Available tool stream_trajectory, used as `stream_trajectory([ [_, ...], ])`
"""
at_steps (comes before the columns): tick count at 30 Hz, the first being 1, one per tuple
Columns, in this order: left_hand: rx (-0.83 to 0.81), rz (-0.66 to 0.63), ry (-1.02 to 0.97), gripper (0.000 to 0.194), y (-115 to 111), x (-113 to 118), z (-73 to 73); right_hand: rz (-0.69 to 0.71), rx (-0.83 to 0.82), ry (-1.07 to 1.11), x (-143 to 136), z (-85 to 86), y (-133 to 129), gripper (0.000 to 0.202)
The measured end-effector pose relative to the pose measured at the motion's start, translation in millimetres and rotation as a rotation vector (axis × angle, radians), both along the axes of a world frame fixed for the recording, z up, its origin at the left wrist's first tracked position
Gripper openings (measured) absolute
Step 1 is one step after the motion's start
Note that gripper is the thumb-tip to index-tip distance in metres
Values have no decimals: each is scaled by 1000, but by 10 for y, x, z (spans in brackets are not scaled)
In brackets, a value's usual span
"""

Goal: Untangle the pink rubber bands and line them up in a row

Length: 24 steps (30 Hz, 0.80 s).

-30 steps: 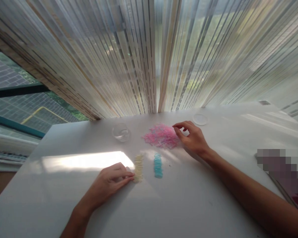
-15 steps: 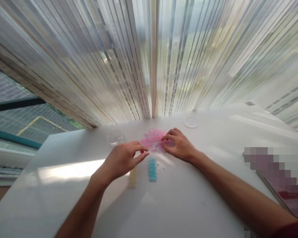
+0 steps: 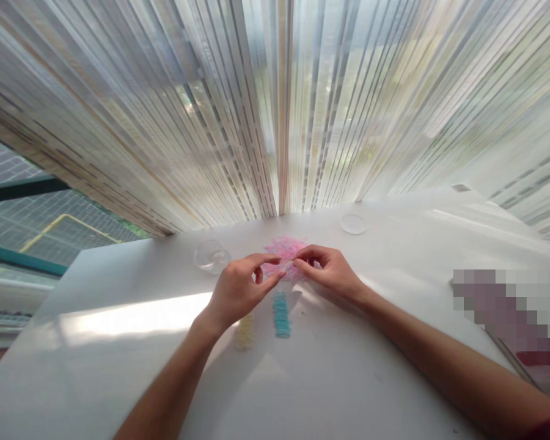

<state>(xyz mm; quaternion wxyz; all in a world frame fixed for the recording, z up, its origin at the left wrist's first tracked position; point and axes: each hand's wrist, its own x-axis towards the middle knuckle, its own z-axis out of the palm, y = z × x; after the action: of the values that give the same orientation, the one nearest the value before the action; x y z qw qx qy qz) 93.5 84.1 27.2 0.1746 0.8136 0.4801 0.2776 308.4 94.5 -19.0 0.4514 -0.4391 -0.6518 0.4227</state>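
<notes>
A loose heap of small pink pieces point(image 3: 285, 244) lies on the white table. Over its front part my left hand point(image 3: 245, 284) reaches in from the left, thumb and forefinger apart at the tips. My right hand point(image 3: 325, 269) is across from it, thumb and forefinger pinched together on something too small to make out. Only a short gap separates the fingertips of both hands. Just in front of the heap is a row of blue pieces point(image 3: 282, 315). A row of yellowish pieces point(image 3: 245, 332) lies to its left, partly beside my left wrist.
Behind my left hand stands a clear round container point(image 3: 211, 256). A clear round lid or dish point(image 3: 353, 223) lies toward the back right. Striped curtains point(image 3: 279, 122) hang along the table's point(image 3: 348, 379) far edge. A partly pixelated flat object point(image 3: 527, 360) is at the right.
My left hand has moved right, toward my right hand, and its thumb and forefinger are stretched out more. The fingertips of my right hand have come closer together and slightly left.
</notes>
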Motion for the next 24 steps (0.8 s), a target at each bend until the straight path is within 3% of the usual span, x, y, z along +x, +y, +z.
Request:
stream_trajectory([
  [5, -18, 31, -70, 18, -29, 58, -22, 99, -148, 213, -65, -8, -25, 25],
  [9, -45, -9, -101, 12, -31, 64, -2, 131, -146, 229, -80, 8, -41, 23],
  [12, -41, -4, -106, 9, -42, 15, 59, 89, -39, 92, -60, 38, -39, 17],
  [18, -18, 19, -35, 9, -282, -360, 149, -67, 406, -311, -19, -43, -6, 10],
  [24, -81, 1, -13, 12, -749, -752, -46, -47, 493, -511, -80, -171, -2, 13],
])
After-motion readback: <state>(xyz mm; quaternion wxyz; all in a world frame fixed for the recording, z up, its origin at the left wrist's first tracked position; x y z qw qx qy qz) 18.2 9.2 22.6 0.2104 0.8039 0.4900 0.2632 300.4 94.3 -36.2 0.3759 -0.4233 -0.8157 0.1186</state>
